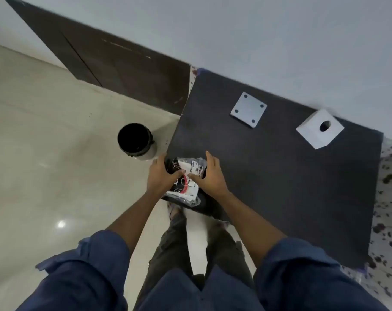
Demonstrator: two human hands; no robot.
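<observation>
A clear plastic packet (187, 185) with black, white and red contents lies at the near left corner of the dark table top (280, 176). My left hand (162, 176) grips its left side, thumb laid across the top. My right hand (209, 176) holds its right side, thumb pressing on the white label and fingers curled over the far edge. The two thumbs almost meet over the packet.
A grey square plate with corner holes (248, 109) and a white block with one round hole (320, 128) lie at the table's far side. A black bin (135, 140) stands on the pale tiled floor left of the table. A dark cabinet (114, 61) lines the wall.
</observation>
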